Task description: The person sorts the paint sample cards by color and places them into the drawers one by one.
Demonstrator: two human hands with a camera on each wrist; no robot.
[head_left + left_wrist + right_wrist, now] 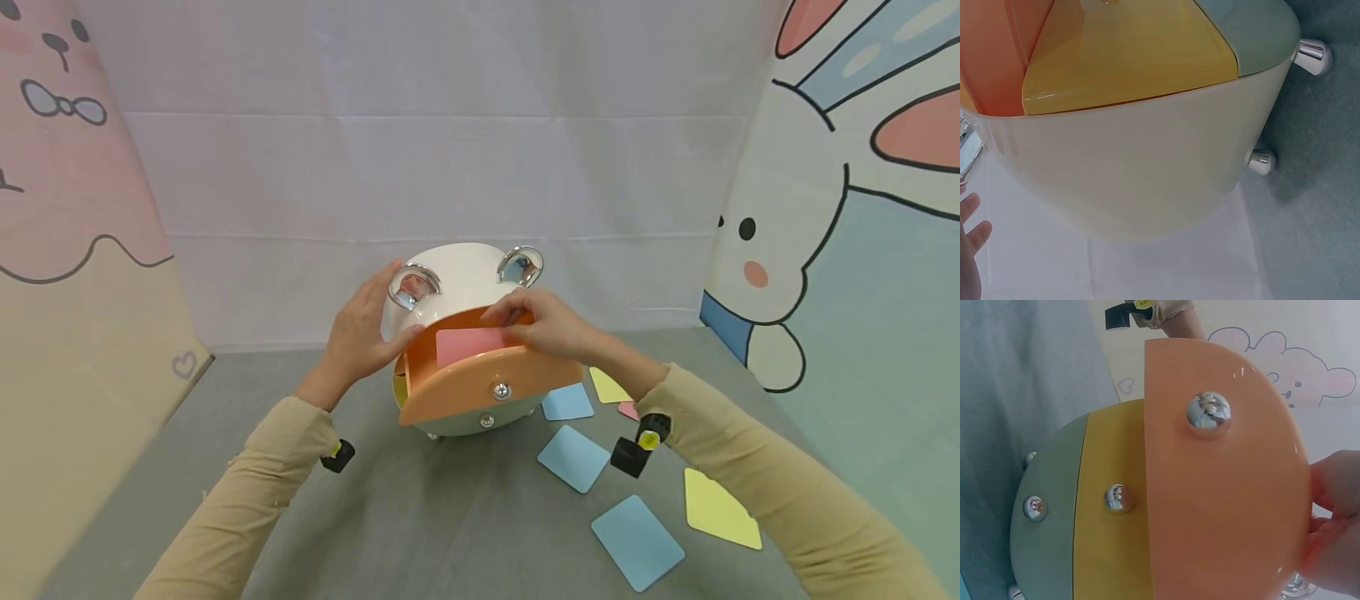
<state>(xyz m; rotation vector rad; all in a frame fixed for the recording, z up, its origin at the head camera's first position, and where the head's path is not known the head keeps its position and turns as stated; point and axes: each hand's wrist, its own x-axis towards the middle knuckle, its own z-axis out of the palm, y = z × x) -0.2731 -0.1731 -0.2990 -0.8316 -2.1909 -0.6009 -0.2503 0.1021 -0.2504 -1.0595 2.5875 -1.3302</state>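
Observation:
A rounded white drawer box (pixel 461 271) stands on the grey cloth, its orange top drawer (pixel 480 379) pulled out. My left hand (pixel 365 325) rests along the box's left side beside a chrome ear (pixel 414 285), thumb near the drawer opening. In the left wrist view some of its fingers (pixel 979 236) show at the left edge, extended. With its fingers curled above the drawer, my right hand (pixel 547 321) pinches the right end of a pink card (pixel 468 343). The card's lower part is hidden behind the drawer front. In the right wrist view the drawer front hides the card.
Below the orange drawer are a yellow drawer (pixel 1113 462) and a green drawer (pixel 1050 469), both with chrome knobs. Blue cards (pixel 637 542) and yellow cards (pixel 720 508) lie at the right, with a pink card (pixel 628 409) partly under my right arm. A white cloth (pixel 450 150) hangs behind.

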